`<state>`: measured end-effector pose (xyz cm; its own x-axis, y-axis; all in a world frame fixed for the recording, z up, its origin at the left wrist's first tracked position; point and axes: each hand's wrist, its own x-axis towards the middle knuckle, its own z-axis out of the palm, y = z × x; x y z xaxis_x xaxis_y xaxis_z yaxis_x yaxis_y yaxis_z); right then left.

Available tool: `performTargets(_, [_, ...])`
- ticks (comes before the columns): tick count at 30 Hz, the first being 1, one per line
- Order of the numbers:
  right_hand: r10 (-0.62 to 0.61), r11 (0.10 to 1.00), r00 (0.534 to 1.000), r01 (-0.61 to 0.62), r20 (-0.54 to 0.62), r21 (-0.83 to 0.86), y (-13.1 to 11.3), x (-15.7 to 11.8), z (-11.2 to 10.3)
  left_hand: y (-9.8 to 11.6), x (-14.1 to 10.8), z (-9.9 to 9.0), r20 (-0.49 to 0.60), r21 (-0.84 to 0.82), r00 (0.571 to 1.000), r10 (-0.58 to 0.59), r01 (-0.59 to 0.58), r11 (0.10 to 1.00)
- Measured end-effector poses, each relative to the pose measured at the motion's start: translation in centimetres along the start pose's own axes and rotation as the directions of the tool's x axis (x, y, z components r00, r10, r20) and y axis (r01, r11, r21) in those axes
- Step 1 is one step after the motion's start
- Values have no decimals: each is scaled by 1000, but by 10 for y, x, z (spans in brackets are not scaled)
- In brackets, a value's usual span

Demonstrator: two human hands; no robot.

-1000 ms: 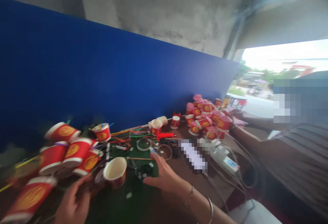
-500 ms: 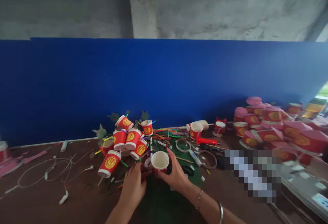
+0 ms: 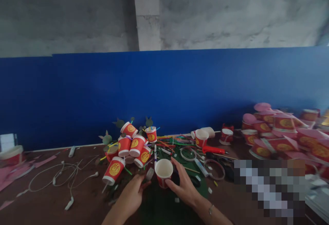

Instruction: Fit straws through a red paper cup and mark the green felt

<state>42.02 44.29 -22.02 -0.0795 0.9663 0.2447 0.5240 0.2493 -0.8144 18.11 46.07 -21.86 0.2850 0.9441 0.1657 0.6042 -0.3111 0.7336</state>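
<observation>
A red-and-white paper cup [image 3: 164, 170] stands upright, mouth up and hollow, on the dark green mat [image 3: 174, 208]. My right hand [image 3: 183, 184] is curved about its right side, thumb at the front and fingers behind the rim. Just left of the cup, my left hand [image 3: 135, 189] pinches what looks like a small roll of clear tape [image 3: 150, 174] at its fingertips. Beyond my left hand lies a heap of similar cups [image 3: 137, 145], some with coloured sticks and grey animal-shaped cutouts. One cup [image 3: 113, 170] lies tilted nearest to that hand.
Coloured sticks [image 3: 167, 142], a red-handled tool [image 3: 214, 150], a glue tube [image 3: 201, 167] and tape rings [image 3: 188, 153] clutter the back. White earphones [image 3: 69, 202] lie left. Pink-topped cups [image 3: 284, 122] pile up right. A blue panel [image 3: 164, 91] closes the far side.
The view has tilted up slightly and turned left. My left fingers have closed on the small roll, which has tipped toward them. My right hand stays at the cup, its thumb slightly farther right.
</observation>
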Motion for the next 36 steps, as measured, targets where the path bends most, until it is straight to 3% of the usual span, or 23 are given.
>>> performTargets(6, [18, 998, 999, -17, 28, -62, 0, 1, 3, 11, 6, 3, 25, 67, 999, -48, 47, 997])
performTargets(9, [-14, 999, 999, 15, 36, -35, 3, -1, 0, 11, 8, 7, 7, -111, 999, -53, 54, 992])
performTargets(12, [-58, 998, 998, 58, 25, -3, 7, -4, -1, 9, 9, 8, -82, -348, 993, -90, 56, 936])
performTargets(16, [-128, 991, 988, 125, -92, -41, 11, -2, -2, 9, 11, 3, -163, -406, 980, -116, 41, 913])
performTargets(19, [-162, 973, 949, 108, -272, -203, 14, 9, -18, 6, 11, -2, -226, -396, 970, -84, -13, 918])
performTargets(23, [-34, 901, 939, -120, -342, -418, 26, 23, -62, 6, 11, -4, -197, -434, 980, -32, -58, 899])
performTargets(27, [49, 895, 975, -139, -218, -424, 29, 23, -82, 7, 10, -3, -191, -461, 981, -27, -65, 885])
performTargets(31, [128, 885, 990, -89, 56, -458, 14, 13, -68, 7, 11, -1, -200, -509, 978, -56, -55, 859])
performTargets(36, [197, 805, 971, -84, 132, -587, -6, 1, -57, 6, 14, -1, -281, -515, 955, -100, -62, 855])
